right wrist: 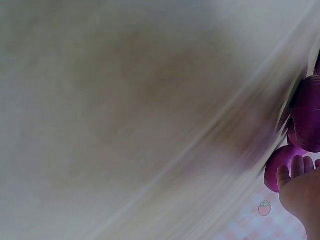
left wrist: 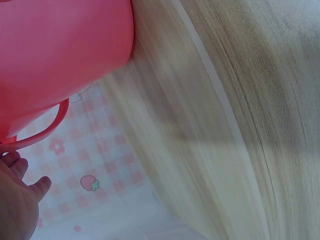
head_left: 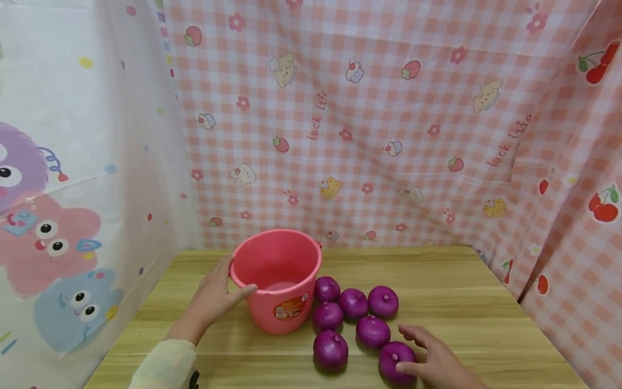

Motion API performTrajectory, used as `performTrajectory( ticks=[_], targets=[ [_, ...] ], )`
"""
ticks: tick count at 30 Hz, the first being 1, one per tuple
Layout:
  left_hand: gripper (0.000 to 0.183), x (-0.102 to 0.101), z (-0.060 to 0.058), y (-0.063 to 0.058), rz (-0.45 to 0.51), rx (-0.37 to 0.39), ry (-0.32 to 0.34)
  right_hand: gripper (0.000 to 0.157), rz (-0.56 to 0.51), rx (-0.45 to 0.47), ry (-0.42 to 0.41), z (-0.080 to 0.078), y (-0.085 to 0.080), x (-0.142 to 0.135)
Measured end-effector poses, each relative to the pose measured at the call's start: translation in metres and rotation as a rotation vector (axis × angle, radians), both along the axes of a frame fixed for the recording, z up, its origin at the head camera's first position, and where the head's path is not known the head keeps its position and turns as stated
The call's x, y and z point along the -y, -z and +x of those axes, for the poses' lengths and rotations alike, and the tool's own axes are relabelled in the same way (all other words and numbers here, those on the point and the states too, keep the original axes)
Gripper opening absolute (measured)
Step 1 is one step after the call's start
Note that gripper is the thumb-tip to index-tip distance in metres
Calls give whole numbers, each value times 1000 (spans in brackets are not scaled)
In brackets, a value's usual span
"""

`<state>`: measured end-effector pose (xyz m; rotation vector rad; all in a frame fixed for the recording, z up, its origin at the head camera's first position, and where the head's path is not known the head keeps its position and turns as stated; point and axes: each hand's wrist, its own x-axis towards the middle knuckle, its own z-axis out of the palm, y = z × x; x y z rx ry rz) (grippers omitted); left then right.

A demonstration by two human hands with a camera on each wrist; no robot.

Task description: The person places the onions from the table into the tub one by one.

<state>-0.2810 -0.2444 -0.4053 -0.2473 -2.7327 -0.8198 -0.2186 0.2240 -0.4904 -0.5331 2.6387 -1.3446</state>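
A pink bucket (head_left: 279, 310) with a printed label stands upright on the table. My left hand (head_left: 214, 294) holds its left side, the thumb lying at the front of the rim and the other fingers along the outer left edge. In the left wrist view those fingers sit by the bucket's handle (left wrist: 52, 127). To the right of the bucket lie several purple onions (head_left: 373, 331). My right hand (head_left: 432, 359) is at the nearest onion (head_left: 394, 361), thumb overlapping its front and fingers spread beyond its right side, not closed round it.
The wood-grain table (head_left: 432, 275) runs back to a pink checked curtain (head_left: 340, 162). A white cartoon-print curtain (head_left: 131, 216) hangs on the left, and a checked one with cherries (head_left: 573, 162) on the right. One onion (head_left: 327, 289) sits right beside the bucket's wall.
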Motion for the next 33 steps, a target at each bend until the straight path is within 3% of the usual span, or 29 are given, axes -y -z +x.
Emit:
performTrajectory(
  ticks=[3, 10, 14, 22, 25, 29, 33],
  targets=[
    [100, 0, 0, 0, 0, -2, 3, 74, 42, -62, -23, 2, 4, -1],
    [100, -1, 0, 0, 6, -7, 4, 75, -38, -204, -166, 2, 16, -6],
    [99, -1, -1, 0, 12, -9, 7, 75, 42, -342, -168, 1, 20, -7],
    [100, -1, 1, 0, 11, -12, 0, 75, 20, -298, -174, 0, 23, -7],
    [100, -1, 1, 0, 23, -11, 2, 75, 25, -254, -162, 0, 21, -7],
    [100, -1, 2, 0, 25, -10, 1, 75, -2, -122, -151, 0, 17, -6],
    [100, -1, 3, -1, 26, 0, -1, 74, 32, -113, -111, 1, 10, -4]
  ],
)
